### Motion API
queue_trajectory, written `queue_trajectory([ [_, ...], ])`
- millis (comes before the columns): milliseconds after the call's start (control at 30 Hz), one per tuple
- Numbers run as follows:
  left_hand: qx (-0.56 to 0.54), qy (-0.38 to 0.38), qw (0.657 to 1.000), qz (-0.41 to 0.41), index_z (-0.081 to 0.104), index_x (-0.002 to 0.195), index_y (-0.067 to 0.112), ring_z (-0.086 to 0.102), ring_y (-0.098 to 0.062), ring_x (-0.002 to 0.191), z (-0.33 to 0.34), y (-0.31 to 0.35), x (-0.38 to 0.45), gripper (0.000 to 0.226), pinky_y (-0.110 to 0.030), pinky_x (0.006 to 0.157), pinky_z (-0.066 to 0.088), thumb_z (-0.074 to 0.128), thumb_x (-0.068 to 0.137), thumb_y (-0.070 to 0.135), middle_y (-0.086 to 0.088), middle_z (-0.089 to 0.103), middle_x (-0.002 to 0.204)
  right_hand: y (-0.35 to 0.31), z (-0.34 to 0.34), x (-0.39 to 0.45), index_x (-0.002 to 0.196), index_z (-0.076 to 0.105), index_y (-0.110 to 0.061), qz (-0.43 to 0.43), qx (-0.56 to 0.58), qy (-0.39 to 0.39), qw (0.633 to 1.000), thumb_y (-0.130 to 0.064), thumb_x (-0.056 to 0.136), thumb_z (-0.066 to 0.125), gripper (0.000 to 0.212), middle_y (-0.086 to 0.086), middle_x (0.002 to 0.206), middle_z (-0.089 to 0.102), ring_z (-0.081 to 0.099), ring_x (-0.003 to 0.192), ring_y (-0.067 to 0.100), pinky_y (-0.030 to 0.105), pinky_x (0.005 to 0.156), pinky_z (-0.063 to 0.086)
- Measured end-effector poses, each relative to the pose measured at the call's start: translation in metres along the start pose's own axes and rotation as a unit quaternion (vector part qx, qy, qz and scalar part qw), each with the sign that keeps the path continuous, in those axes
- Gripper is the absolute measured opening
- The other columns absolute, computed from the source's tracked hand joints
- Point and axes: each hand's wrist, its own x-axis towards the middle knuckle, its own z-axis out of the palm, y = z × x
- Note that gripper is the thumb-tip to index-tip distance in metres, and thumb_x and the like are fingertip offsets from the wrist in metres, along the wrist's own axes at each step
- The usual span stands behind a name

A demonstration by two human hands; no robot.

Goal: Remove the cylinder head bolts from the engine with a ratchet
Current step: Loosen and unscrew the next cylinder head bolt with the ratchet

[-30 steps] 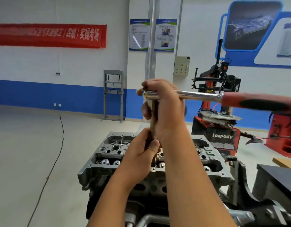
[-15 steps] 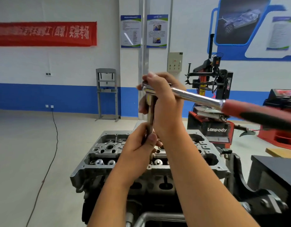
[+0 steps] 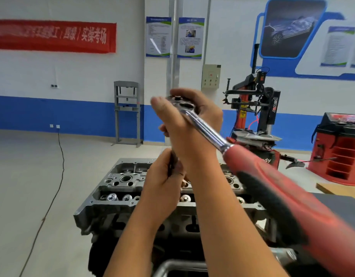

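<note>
A grey cylinder head (image 3: 120, 181) sits on top of the engine below me, with valve springs and round holes showing. My right hand (image 3: 189, 124) grips the head of a ratchet (image 3: 204, 126) whose chrome shaft and red-and-black handle run down to the right, toward me. Under the ratchet head a long extension bar (image 3: 172, 160) drops to the cylinder head. My left hand (image 3: 165, 179) holds the lower part of that bar. The bolt under the bar is hidden by my hands.
A red and black tyre changer (image 3: 254, 114) stands behind the engine on the right, a red wheel balancer (image 3: 340, 148) further right. A grey press frame (image 3: 127, 112) stands at the blue-striped wall. A black cable (image 3: 58, 172) runs across the floor on the left.
The ratchet handle has swung from pointing right to pointing down toward me. My right hand stays on the ratchet head and my left on the bar.
</note>
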Motion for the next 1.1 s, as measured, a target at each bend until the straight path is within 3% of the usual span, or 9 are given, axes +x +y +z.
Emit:
queue_trajectory([
  [133,-0.002,-0.046,0.999,0.001,0.066,0.104,0.028,0.066,-0.005,0.081,-0.012,0.007,-0.004,0.03,-0.017,0.071,0.052,0.043,0.108,0.008,0.01,0.071,0.092,-0.008,-0.015,0.006,0.106,0.074,-0.017,0.108,0.155,-0.16,0.969,-0.022,0.083,0.079,0.024,0.009,0.087,0.075,0.067,0.06,0.025,0.033,0.055,0.052],
  [233,0.038,-0.007,0.999,-0.01,0.063,0.093,0.029,0.062,-0.003,0.065,-0.003,0.008,-0.003,0.034,-0.015,0.06,0.051,0.049,0.104,0.0,0.004,0.068,0.082,-0.01,-0.018,0.004,0.094,0.07,-0.017,0.158,0.258,-0.13,0.944,-0.013,0.088,0.073,0.008,0.013,0.091,0.072,0.057,0.052,0.021,0.029,0.053,0.041],
  [367,0.028,0.013,1.0,0.002,0.066,0.093,0.023,0.056,-0.004,0.059,0.003,0.009,-0.002,0.034,-0.016,0.056,0.047,0.052,0.097,-0.008,0.002,0.066,0.077,-0.007,-0.006,-0.004,0.092,0.069,-0.007,0.026,0.159,-0.009,0.987,-0.007,0.09,0.078,0.009,0.008,0.077,0.072,0.067,0.052,0.03,0.03,0.046,0.048],
  [467,0.007,0.028,1.0,0.005,0.067,0.091,0.023,0.053,-0.007,0.057,0.003,0.009,-0.002,0.037,-0.018,0.053,0.044,0.049,0.093,-0.01,0.005,0.063,0.072,-0.004,0.001,-0.002,0.094,0.074,-0.008,-0.055,0.006,0.03,0.998,-0.013,0.085,0.083,0.014,0.008,0.079,0.074,0.073,0.065,0.032,0.039,0.057,0.058],
  [567,-0.018,-0.005,1.0,-0.008,0.066,0.109,0.023,0.064,-0.02,0.074,-0.005,0.008,-0.004,0.024,-0.028,0.063,0.054,0.049,0.104,0.006,0.0,0.07,0.088,-0.008,-0.003,-0.001,0.095,0.075,-0.011,-0.013,0.033,-0.083,0.996,-0.011,0.085,0.081,0.012,0.006,0.081,0.075,0.072,0.06,0.026,0.035,0.054,0.054],
  [667,-0.024,-0.05,0.997,-0.045,0.065,0.113,0.034,0.066,-0.021,0.08,-0.012,0.009,-0.005,0.028,-0.028,0.07,0.057,0.045,0.109,0.014,0.001,0.072,0.092,-0.012,-0.014,0.003,0.095,0.071,-0.012,0.096,0.214,-0.155,0.96,-0.009,0.084,0.073,0.011,0.01,0.09,0.074,0.062,0.055,0.023,0.029,0.051,0.046],
  [800,0.009,-0.009,0.999,-0.042,0.066,0.106,0.033,0.068,-0.023,0.077,-0.007,0.01,-0.004,0.037,-0.026,0.066,0.058,0.05,0.105,0.0,0.0,0.072,0.088,-0.014,-0.014,0.003,0.087,0.067,-0.017,0.156,0.262,-0.116,0.945,-0.008,0.082,0.072,0.011,0.012,0.097,0.075,0.055,0.05,0.021,0.028,0.053,0.043],
  [967,-0.025,0.023,0.999,-0.036,0.073,0.097,0.039,0.056,-0.005,0.055,-0.004,0.009,-0.003,0.044,-0.019,0.049,0.044,0.055,0.095,-0.001,-0.005,0.073,0.083,-0.012,0.004,-0.007,0.089,0.071,-0.009,-0.014,0.054,0.031,0.998,-0.008,0.088,0.078,0.007,0.01,0.08,0.072,0.068,0.056,0.033,0.036,0.049,0.052],
  [1100,-0.008,0.014,1.0,-0.024,0.07,0.098,0.035,0.055,-0.016,0.056,-0.009,0.008,-0.004,0.031,-0.025,0.051,0.045,0.056,0.098,0.007,0.004,0.071,0.078,-0.012,0.008,-0.007,0.087,0.072,-0.013,0.001,0.05,0.001,0.999,-0.009,0.083,0.08,0.01,0.006,0.073,0.069,0.066,0.054,0.028,0.035,0.049,0.051],
])
